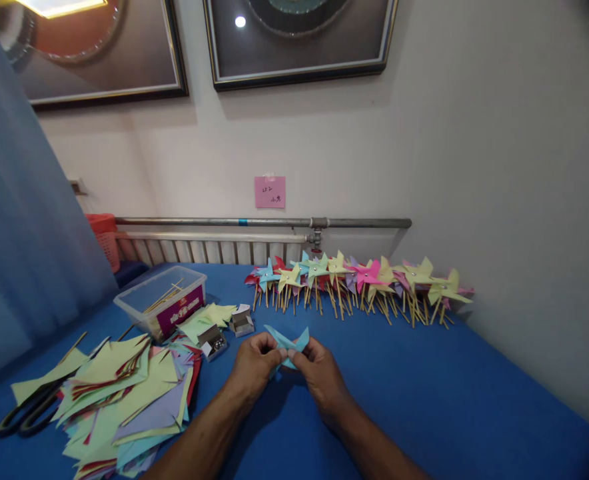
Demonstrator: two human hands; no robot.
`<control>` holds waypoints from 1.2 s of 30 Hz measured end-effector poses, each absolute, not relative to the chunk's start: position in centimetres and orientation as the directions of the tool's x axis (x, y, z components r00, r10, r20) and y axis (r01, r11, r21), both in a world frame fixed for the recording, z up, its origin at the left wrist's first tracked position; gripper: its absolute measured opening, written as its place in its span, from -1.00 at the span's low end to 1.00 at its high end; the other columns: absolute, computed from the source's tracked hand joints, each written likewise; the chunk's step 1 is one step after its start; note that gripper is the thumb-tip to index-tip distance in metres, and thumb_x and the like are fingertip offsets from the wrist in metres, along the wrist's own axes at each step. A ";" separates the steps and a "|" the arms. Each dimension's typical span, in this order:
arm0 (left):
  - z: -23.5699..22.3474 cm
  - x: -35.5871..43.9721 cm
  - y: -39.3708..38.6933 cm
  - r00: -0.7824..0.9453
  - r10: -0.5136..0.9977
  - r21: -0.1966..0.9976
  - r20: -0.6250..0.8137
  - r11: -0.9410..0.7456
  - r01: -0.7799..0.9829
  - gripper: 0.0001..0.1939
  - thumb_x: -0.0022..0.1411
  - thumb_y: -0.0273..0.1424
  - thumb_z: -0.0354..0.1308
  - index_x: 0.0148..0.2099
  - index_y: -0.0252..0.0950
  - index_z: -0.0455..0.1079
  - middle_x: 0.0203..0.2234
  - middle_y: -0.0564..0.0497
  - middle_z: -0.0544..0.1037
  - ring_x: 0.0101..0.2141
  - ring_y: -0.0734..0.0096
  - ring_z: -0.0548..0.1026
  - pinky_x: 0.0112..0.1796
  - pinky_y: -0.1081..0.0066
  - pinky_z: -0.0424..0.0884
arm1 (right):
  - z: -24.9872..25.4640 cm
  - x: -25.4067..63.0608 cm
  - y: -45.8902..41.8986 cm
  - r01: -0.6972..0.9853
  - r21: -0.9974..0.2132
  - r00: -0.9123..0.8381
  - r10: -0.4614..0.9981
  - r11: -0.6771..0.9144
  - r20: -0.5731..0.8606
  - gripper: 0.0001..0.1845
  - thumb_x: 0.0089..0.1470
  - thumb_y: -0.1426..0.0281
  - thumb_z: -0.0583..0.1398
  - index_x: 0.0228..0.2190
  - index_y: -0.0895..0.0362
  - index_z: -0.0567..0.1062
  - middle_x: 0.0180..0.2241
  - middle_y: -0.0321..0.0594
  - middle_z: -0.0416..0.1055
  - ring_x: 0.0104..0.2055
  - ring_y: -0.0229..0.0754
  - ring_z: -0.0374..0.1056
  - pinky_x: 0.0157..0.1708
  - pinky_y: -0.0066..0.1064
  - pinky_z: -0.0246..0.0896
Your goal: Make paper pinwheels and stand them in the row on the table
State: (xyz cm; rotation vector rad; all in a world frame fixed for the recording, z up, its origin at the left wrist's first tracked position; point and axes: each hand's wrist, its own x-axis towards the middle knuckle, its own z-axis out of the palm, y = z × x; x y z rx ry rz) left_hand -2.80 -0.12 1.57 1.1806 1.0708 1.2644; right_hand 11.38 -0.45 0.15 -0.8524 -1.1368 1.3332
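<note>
**A:** ok big stuff first, what's on that blue tabletop (409, 400)? use the plastic box (182, 310) as the landmark

**B:** sure. long row of pinwheels (367, 275) off to the right of the box, and a messy paper pile (144, 390) on the near side of it

**A:** and the hands?

**B:** both right of the box and nearer the person. left hand (254, 357) is the closer one to it, right hand (322, 370) is farther along. each is pinching the same thing, thumbs on the near face. can't really see the fingers behind

**A:** so where's the blue paper (287, 345) exactly?

**B:** same side of the box, smack between the two hands, touching both. neither one is nearer tbh. it's folded, no clear long axis imo, just two points sticking up and spreading apart

**A:** anything tinier?

**B:** yeah, a little carton (215, 351) of shiny bits, just right of the box, left of the paper
</note>
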 end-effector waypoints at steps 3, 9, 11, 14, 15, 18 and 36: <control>1.8 -2.8 -0.2 0.044 0.998 0.992 0.038 -0.032 -0.120 -0.68 -0.18 -0.26 0.44 -0.54 -0.32 0.38 -0.68 0.05 0.48 -0.61 0.52 0.34 -0.51 0.49 0.20 | 0.1 11.4 -0.4 -0.277 -0.956 -0.104 0.985 0.101 0.134 -0.66 -0.12 0.16 0.42 -0.35 0.13 0.59 -0.41 -0.21 0.58 -0.34 -0.11 0.44 -0.31 -0.34 0.34; 1.6 -2.9 -0.2 0.057 0.997 0.992 0.053 -0.046 -0.120 -0.70 -0.14 -0.28 0.42 -0.53 -0.31 0.38 -0.66 0.05 0.49 -0.58 0.48 0.38 -0.47 0.47 0.25 | 0.0 11.4 -0.3 -0.277 -0.954 -0.106 0.984 0.112 0.146 -0.66 -0.11 0.18 0.41 -0.33 0.15 0.60 -0.38 -0.20 0.59 -0.31 -0.11 0.44 -0.29 -0.35 0.33; 1.5 -2.8 -0.2 0.046 0.997 0.992 0.054 -0.048 -0.118 -0.70 -0.13 -0.28 0.42 -0.53 -0.31 0.37 -0.66 0.06 0.48 -0.58 0.49 0.37 -0.48 0.48 0.23 | 0.0 11.4 -0.3 -0.282 -0.954 -0.111 0.984 0.105 0.141 -0.66 -0.11 0.18 0.41 -0.32 0.14 0.60 -0.37 -0.20 0.59 -0.31 -0.12 0.44 -0.30 -0.36 0.33; 1.4 -2.8 -0.1 0.039 0.998 0.991 0.054 -0.048 -0.124 -0.68 -0.16 -0.26 0.43 -0.54 -0.31 0.36 -0.67 0.07 0.46 -0.60 0.52 0.35 -0.50 0.50 0.20 | -0.1 11.4 -0.3 -0.282 -0.955 -0.115 0.985 0.095 0.132 -0.65 -0.12 0.17 0.41 -0.33 0.13 0.60 -0.38 -0.21 0.59 -0.32 -0.11 0.44 -0.31 -0.35 0.34; 1.4 -2.8 -0.1 0.042 0.998 0.991 0.056 -0.050 -0.124 -0.68 -0.16 -0.26 0.43 -0.55 -0.31 0.36 -0.67 0.07 0.47 -0.60 0.52 0.35 -0.50 0.49 0.20 | -0.1 11.4 -0.3 -0.281 -0.955 -0.114 0.985 0.096 0.133 -0.65 -0.12 0.16 0.41 -0.33 0.13 0.60 -0.39 -0.21 0.58 -0.33 -0.12 0.44 -0.31 -0.35 0.34; 1.2 -2.8 0.0 0.051 0.997 0.990 0.061 -0.054 -0.133 -0.69 -0.14 -0.27 0.43 -0.54 -0.31 0.37 -0.67 0.07 0.47 -0.60 0.51 0.36 -0.49 0.49 0.22 | -0.3 11.4 -0.2 -0.279 -0.955 -0.111 0.985 0.101 0.136 -0.65 -0.12 0.16 0.41 -0.33 0.13 0.60 -0.40 -0.22 0.57 -0.36 -0.13 0.43 -0.32 -0.35 0.34; 1.6 -2.8 -0.2 0.072 0.996 0.987 0.053 -0.041 -0.152 -0.75 -0.13 -0.31 0.40 -0.53 -0.31 0.39 -0.64 0.05 0.52 -0.58 0.47 0.40 -0.46 0.46 0.28 | 0.0 11.4 -0.5 -0.297 -0.950 -0.111 0.986 0.090 0.128 -0.71 -0.11 0.21 0.40 -0.35 0.12 0.58 -0.40 -0.22 0.56 -0.35 -0.13 0.40 -0.31 -0.35 0.30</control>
